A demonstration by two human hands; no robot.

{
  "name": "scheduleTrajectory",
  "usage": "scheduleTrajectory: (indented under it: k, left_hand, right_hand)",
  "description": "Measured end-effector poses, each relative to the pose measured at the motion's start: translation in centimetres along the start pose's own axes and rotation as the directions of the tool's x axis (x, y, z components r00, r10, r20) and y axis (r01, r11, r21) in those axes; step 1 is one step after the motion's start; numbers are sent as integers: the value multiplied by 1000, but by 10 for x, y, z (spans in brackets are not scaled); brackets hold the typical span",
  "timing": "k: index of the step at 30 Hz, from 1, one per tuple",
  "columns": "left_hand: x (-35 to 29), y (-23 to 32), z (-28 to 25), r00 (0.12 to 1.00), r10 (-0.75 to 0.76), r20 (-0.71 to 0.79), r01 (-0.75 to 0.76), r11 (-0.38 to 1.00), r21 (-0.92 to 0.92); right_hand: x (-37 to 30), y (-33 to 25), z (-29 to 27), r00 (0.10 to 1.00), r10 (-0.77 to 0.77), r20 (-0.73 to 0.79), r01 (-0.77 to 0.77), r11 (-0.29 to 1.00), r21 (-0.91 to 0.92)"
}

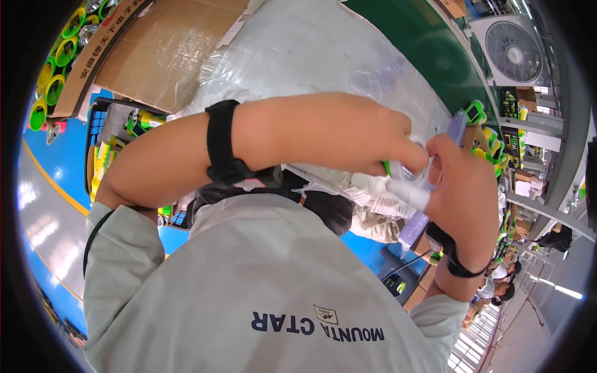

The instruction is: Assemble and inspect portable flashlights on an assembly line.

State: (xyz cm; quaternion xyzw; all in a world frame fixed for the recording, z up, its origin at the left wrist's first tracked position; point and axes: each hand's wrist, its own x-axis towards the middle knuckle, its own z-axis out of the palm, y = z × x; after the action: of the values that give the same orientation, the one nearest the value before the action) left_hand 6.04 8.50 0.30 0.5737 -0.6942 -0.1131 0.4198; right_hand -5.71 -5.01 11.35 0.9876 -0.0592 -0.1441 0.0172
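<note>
My left hand (393,144) reaches across to the right with its fingers closed on a white, partly see-through item (410,191). From the other side my right hand (465,181) grips the same item, its thumb and forefinger pinched close to my left fingertips. The item looks shiny and rounded, but its kind is blurred and half covered by my fingers. A small green edge (387,168) shows below my left hand. Both hands are above the right part of a worktable (311,56) covered with clear plastic film.
A flattened cardboard box (168,50) lies at the table's left. Beside my left arm stands a dark crate (96,121) with yellow-green items. A bubble-wrap roll (413,229) is near my right wrist, green-yellow devices (476,113) beyond. A fan (513,51) stands far right.
</note>
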Motion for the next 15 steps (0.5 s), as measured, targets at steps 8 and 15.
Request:
scheduleTrajectory:
  k: [8,15]
  left_hand:
    - [1,-2,0,1000,-23,13,24,996,-89]
    - [-2,-6,0,999,-31,-18,28,992,-126]
  right_hand:
    - [3,9,13,914,-311,-261,343,936,85]
    - [6,6,20,912,-274,-305,315,944,96]
